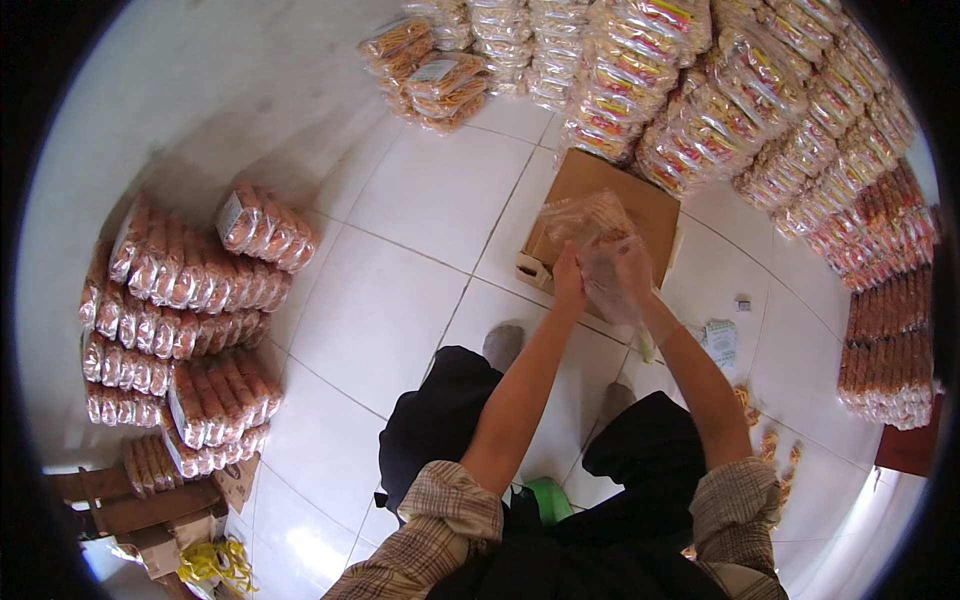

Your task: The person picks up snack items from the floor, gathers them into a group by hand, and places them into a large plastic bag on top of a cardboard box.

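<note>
A clear plastic bag (600,251) is held between my two hands above a brown cardboard box (637,195). My left hand (569,276) grips the bag's left edge. On the other side, my right hand (632,264) is partly behind or inside the clear film; which of these cannot be told. Something light brown shows at the bag's far end, too blurred to name. The box stands on the tiled floor in front of my feet.
Packed snack bags (630,75) are stacked beyond the box and along the right. Reddish-brown packs (195,262) are piled at the left, by cardboard (161,510) and yellow straps (214,566). Orange-brown packs (442,86) lie at the wall. A green-printed packet (721,343) lies on the floor.
</note>
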The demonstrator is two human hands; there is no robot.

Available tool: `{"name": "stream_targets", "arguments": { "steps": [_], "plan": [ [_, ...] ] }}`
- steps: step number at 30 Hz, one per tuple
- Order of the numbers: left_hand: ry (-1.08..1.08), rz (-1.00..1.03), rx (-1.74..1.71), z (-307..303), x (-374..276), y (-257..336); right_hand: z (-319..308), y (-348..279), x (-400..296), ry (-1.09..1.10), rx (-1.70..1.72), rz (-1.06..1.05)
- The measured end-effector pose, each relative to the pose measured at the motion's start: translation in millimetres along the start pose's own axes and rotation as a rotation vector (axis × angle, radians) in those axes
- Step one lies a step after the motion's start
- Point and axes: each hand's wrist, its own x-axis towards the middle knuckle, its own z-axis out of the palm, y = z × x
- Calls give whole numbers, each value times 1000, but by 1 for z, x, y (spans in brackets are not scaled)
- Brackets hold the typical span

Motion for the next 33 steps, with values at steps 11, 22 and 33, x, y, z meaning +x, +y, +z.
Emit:
{"name": "stream_targets", "arguments": {
  "steps": [11, 22, 33],
  "plan": [
    [-148, 64, 62, -13, 43, -5, -191, 4, -92, -500, 178, 18],
    [-918, 1115, 1147, 123, -85, -125, -303, 229, -283, 424, 325, 449],
    [-1912, 685, 2106, -14, -90, -353, -191, 282, -365, 478, -345, 658]
  ]
}}
